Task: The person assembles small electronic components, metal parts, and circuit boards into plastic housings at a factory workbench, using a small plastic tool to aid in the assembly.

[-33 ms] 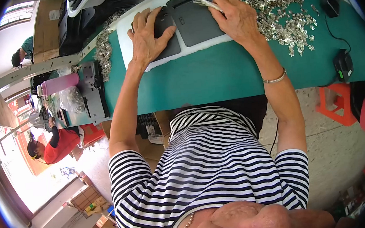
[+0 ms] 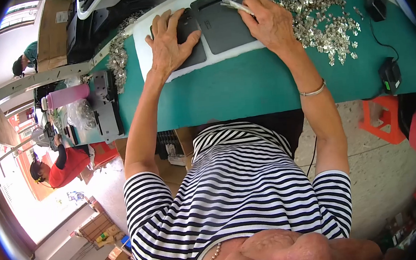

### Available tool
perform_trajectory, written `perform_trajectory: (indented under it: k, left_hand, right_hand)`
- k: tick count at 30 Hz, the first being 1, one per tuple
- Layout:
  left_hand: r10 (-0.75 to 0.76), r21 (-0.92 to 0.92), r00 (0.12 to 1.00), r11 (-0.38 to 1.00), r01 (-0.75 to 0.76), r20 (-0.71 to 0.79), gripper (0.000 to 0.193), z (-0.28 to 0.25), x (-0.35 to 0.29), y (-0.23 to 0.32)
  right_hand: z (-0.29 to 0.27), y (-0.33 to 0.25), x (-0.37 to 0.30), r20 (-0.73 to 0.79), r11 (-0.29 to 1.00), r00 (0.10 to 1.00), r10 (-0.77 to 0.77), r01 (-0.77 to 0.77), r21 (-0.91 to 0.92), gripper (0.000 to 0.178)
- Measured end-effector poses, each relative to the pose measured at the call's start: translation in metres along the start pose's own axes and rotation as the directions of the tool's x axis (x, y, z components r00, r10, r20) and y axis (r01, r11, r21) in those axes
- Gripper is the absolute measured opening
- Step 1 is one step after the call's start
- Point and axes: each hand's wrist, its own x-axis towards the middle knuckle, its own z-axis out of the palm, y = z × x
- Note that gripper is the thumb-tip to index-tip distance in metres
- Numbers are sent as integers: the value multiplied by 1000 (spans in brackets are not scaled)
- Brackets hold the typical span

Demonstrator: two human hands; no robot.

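On the green table [image 2: 224,91] we have a white pad [image 2: 142,49] under a left panel [image 2: 194,57] and right panel [image 2: 224,32]. Our left hand [image 2: 167,47] lies open on the left panel; our right hand [image 2: 271,23] grips a pale tool [image 2: 235,6], its tip over the right panel's far part. Metal pieces [image 2: 334,34] lie farther right.

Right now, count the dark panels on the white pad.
2: the left panel, under the left hand; the right panel, beneath the tool in the right hand.
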Motion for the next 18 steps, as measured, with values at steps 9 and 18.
perform_trajectory:
  k: [9,18]
  left_hand:
    - [-163,7,981,987,164,104,74,-4,3,12]
    - [-195,222,980,958,182,36,71,-13,-5,-24]
  right_hand:
    - [-2,-8,-2,25,999,1000,-1,2,-50,20]
    - [-3,-6,-1,38,995,999,1,3,-99,15]
